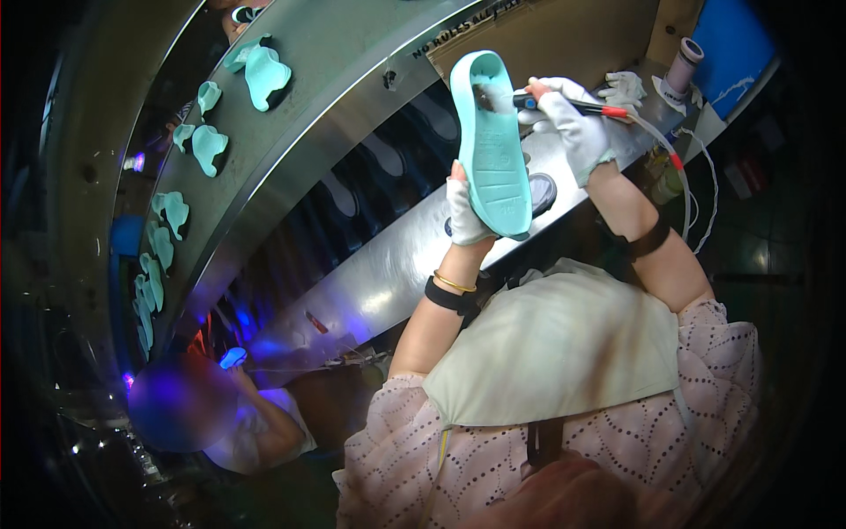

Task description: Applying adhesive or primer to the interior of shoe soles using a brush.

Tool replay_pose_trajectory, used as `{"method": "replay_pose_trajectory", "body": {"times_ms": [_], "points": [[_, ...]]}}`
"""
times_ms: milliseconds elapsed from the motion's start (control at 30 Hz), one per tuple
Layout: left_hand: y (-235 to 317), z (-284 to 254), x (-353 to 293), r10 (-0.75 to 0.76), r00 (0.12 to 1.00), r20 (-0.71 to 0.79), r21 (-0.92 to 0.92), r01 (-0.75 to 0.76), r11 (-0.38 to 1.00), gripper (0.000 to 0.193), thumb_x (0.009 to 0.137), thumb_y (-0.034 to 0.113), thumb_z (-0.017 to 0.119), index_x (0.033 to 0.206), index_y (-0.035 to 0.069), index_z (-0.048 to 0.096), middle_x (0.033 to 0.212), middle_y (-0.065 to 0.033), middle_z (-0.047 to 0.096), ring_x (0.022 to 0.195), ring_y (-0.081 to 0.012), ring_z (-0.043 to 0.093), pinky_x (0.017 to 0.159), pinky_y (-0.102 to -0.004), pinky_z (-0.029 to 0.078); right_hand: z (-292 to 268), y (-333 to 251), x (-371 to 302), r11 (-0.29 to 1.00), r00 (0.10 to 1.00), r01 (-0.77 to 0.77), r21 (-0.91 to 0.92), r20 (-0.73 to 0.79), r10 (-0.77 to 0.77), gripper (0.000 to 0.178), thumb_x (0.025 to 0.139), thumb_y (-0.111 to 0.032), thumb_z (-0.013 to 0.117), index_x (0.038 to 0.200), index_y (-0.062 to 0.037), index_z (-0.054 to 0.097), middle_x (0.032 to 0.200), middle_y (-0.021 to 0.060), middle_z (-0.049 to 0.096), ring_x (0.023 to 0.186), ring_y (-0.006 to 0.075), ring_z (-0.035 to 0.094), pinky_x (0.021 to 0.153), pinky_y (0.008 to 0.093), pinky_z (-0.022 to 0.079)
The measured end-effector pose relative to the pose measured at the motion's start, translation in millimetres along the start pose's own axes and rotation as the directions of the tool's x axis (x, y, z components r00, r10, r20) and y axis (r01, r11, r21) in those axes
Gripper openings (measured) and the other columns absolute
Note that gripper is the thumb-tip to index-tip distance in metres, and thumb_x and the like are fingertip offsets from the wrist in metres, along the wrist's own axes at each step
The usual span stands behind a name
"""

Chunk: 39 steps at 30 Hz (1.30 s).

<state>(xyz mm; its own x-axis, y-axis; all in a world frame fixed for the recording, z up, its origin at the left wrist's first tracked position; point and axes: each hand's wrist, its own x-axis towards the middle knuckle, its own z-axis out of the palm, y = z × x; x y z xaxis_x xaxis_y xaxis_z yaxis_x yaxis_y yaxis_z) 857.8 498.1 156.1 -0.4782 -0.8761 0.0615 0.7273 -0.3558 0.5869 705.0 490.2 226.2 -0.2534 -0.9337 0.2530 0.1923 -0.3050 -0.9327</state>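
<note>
— Left hand (465, 212)?
— Its grip is clamping the sole's (492, 145) lower end, sole rising above it.
— Right hand (573, 123)?
— Grip is closing round a brush (577, 106), tip touching the sole's top.

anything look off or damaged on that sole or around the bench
Nothing stands out. The left hand holds the mint sole upright, the right hand brushes its upper end, and other soles lie on the conveyor.

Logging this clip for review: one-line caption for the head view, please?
Gloved left hand holds a mint shoe sole upright while the gloved right hand works a brush tool inside it.
</note>
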Motion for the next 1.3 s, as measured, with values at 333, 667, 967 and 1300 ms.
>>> {"method": "replay_pose_trajectory", "body": {"times_ms": [333, 667, 967, 1300], "points": [[22.4, -9.6, -2.4, 0.031, 0.998, 0.048, -0.036, -0.030, 0.999, 0.064, 0.089, 0.053, 0.026, 0.122, 0.002, 0.044, 0.109, -0.0181, 0.057, 0.095, -0.0283, 0.059, 0.083, -0.0369, 0.049, 14.6, 14.2, 32.8, 0.896, 0.878, 0.442, 0.032, 0.189, -0.440, 0.012, 0.084, 0.001, 0.055, 0.096, 0.0002, 0.057, 0.092, 0.0063, 0.062, 0.081, 0.0108, 0.060, 0.068, 0.0211, 0.048], [132.5, 12.4, 52.7, 0.253, 0.957, 0.141, -0.062, -0.246, 0.967, 0.070, 0.088, 0.057, 0.021, 0.130, 0.002, 0.034, 0.111, -0.0225, 0.053, 0.095, -0.0378, 0.056, 0.085, -0.0480, 0.046, 34.0, -12.9, 7.5, 0.898, 0.849, 0.438, -0.032, 0.344, -0.402, 0.019, 0.080, 0.005, 0.059, 0.099, 0.0003, 0.056, 0.095, 0.0072, 0.061, 0.082, 0.0100, 0.058, 0.074, 0.0207, 0.046], [194.6, 2.2, 88.2, 0.119, 0.983, -0.138, 0.086, -0.107, 0.990, 0.050, 0.087, 0.030, 0.050, 0.127, 0.001, 0.041, 0.121, -0.0182, 0.050, 0.108, -0.0296, 0.051, 0.090, -0.0408, 0.043, 0.2, -7.2, 6.9, 0.981, 0.956, 0.196, -0.007, 0.222, -0.190, 0.018, 0.084, 0.000, 0.057, 0.102, -0.0004, 0.056, 0.101, 0.0076, 0.060, 0.088, 0.0111, 0.058, 0.081, 0.0219, 0.045], [270.1, -62.5, 45.8, 0.560, 0.785, 0.265, 0.405, 0.436, -0.803, 0.018, 0.069, 0.021, 0.067, 0.085, 0.014, 0.063, 0.092, -0.0053, 0.062, 0.096, -0.0230, 0.055, 0.098, -0.0478, 0.028, -14.0, -5.2, -11.2, 0.995, 0.960, 0.048, -0.085, 0.279, -0.023, 0.019, 0.085, -0.001, 0.054, 0.104, -0.0016, 0.054, 0.101, 0.0052, 0.059, 0.089, 0.0093, 0.055, 0.082, 0.0221, 0.042]]}}
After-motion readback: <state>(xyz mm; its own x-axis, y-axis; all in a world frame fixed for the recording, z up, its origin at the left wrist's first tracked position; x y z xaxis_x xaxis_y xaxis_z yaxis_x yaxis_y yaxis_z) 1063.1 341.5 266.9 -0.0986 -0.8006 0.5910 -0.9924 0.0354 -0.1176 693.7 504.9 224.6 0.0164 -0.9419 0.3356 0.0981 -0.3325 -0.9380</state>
